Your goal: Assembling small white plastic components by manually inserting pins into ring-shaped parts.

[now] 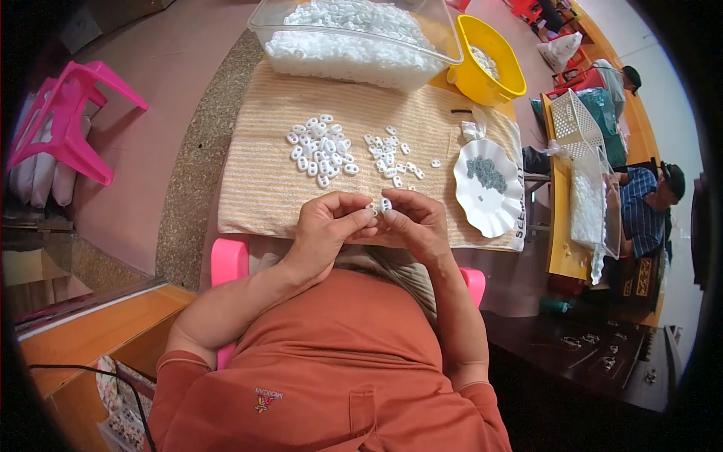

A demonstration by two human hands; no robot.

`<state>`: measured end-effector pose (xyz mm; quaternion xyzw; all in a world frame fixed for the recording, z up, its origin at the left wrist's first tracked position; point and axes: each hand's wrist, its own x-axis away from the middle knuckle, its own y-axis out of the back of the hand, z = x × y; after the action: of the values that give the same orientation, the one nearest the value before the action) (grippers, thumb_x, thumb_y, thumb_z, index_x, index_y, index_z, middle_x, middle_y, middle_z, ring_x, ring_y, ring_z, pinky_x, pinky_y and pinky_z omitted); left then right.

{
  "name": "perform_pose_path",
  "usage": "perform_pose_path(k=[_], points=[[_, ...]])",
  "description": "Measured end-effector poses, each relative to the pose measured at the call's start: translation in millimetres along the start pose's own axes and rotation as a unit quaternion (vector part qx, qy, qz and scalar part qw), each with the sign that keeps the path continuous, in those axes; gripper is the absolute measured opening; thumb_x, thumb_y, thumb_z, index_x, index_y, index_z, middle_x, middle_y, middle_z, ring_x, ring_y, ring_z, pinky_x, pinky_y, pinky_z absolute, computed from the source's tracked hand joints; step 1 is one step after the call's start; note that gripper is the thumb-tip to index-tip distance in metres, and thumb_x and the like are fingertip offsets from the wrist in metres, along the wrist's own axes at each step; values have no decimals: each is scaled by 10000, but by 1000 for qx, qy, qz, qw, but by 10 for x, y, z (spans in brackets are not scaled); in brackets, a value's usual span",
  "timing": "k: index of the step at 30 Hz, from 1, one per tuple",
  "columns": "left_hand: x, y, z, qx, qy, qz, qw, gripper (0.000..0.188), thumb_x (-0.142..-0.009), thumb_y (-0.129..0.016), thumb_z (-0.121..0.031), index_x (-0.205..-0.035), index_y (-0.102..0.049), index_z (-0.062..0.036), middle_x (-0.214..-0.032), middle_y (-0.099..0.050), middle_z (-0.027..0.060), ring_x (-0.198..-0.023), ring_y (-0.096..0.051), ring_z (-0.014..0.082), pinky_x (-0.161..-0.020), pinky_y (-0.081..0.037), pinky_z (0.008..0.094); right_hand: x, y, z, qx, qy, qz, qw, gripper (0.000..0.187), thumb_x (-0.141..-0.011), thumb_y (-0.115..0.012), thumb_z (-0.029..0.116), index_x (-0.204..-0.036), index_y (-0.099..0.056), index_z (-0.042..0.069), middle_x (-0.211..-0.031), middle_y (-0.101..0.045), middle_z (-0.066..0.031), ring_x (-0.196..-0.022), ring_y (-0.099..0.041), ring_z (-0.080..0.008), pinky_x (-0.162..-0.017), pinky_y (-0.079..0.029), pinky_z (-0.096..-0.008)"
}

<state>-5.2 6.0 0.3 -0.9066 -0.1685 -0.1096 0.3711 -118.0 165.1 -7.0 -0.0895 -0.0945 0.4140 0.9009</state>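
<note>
At the table's near edge, my left hand (331,224) pinches a small white plastic piece (372,212) between thumb and forefinger. Close beside it, my right hand (419,224) grips a white oval two-hole piece (386,204), holes facing up. The fingertips of both hands almost meet. Beyond them, on a striped towel (256,173), lies a pile of white oval two-hole pieces (324,148). To its right is a looser group of smaller white pieces (385,156). A scalloped white plate (489,218) at the right holds small grey-green parts (486,175), too small to make out.
A clear bin (354,64) full of white pieces and a yellow basin (479,83) stand at the far edge. A pink stool (71,124) is on the left. At right, a person in a striped shirt (642,207) sits by a table with white baskets (578,124).
</note>
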Motion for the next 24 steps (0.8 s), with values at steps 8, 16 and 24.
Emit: perform_pose_path(k=[8, 16, 24], points=[[-5, 10, -6, -1, -1, 4, 1000, 155, -899, -639, -30, -1047, -622, 11, -917, -678, 83, -780, -669, 139, -734, -579, 255, 5, -10, -11, -1, 5, -21, 1000, 310, -894, -642, 15, -1192, -590, -54, -925, -681, -106, -801, -657, -147, -732, -544, -268], [-18, 24, 12, 2, 1, 5, 1000, 156, -894, -644, -29, -1044, -620, 8, -926, -680, 88, -788, -670, 137, -738, -580, 255, 6, 5, -4, -9, 7, -7, 1000, 299, -892, -630, -13, -1187, -595, -48, -983, -682, -114, -859, -665, -150, -759, -556, -276], [-2, 9, -2, -8, 0, 11, 1000, 155, -893, -648, -35, -1041, -621, 3, -930, -680, 85, -789, -669, 135, -732, -578, 253, 18, -15, -5, 13, 15, -16, 1000, 282, -895, -626, -15, -1174, -601, -48, -995, -683, -116, -879, -668, -158, -785, -559, -283]])
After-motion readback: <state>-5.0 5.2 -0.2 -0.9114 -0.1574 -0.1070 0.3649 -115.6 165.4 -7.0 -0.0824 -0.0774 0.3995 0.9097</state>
